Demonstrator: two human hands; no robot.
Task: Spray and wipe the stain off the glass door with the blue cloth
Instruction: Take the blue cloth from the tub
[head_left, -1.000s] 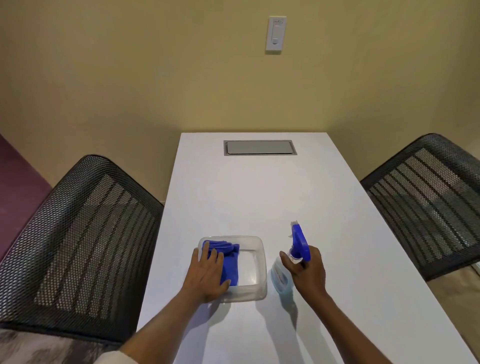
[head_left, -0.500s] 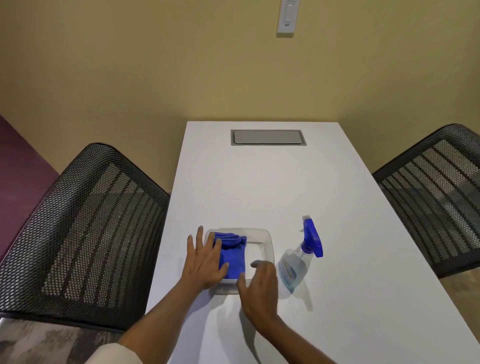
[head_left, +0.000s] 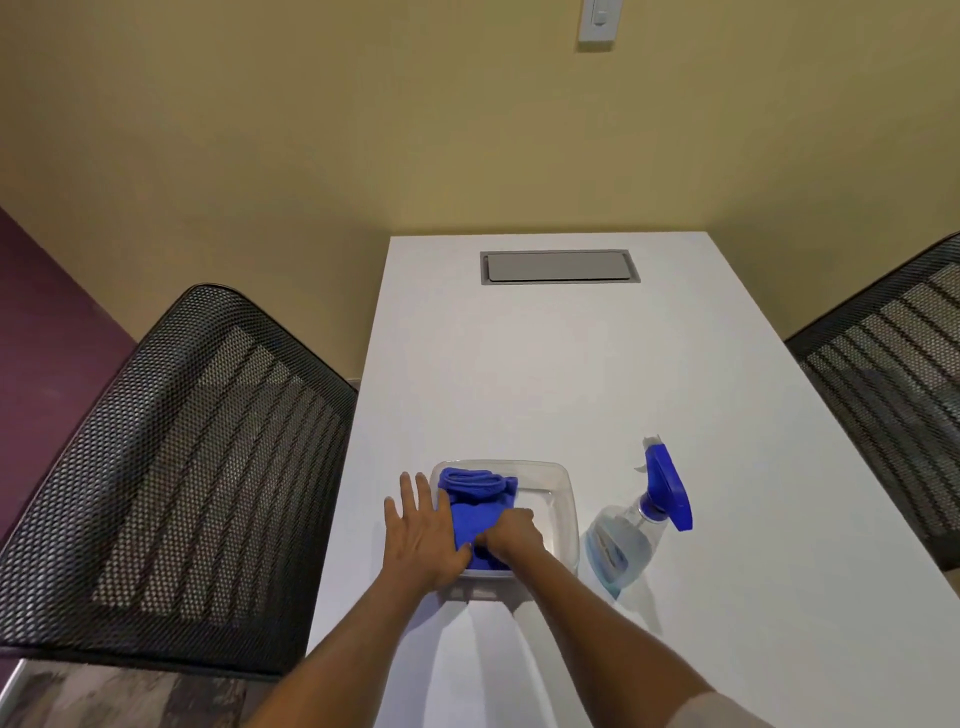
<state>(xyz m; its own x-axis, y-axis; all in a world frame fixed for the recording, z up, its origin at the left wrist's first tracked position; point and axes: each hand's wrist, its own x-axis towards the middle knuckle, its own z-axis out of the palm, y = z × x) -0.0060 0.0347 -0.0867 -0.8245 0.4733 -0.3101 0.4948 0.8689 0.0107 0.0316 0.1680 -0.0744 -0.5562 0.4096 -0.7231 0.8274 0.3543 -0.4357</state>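
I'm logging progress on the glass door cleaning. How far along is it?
Barely begun. Nothing looks done: no glass door is in view. In hand: the right hand is closing on the folded blue cloth in the clear plastic tub, while the flat left hand steadies the tub. Left: the blue-triggered spray bottle stands unheld; spraying and wiping remain.

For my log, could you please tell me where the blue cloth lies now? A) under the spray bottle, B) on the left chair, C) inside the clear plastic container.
C: the blue cloth sits inside the clear plastic container, with the right hand on it.
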